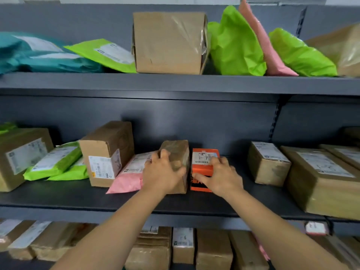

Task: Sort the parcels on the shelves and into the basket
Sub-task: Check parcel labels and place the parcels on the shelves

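The left hand (162, 172) wraps its fingers over the top and front of a taped brown box (178, 151). The right hand (220, 175) clasps the orange box (203, 164) just beside it, fingers curled over the top and thumb along the front face. Both parcels sit on the middle shelf (78, 197).

A pink mailer (126, 177) leans against the brown box just left of the left hand. If that box is pulled out, the mailer would likely slump toward the shelf edge. The two boxes stand close enough that one could drag the other.

Fingers cover part of the orange box's label. The brown box shows no label, and no basket is in view.
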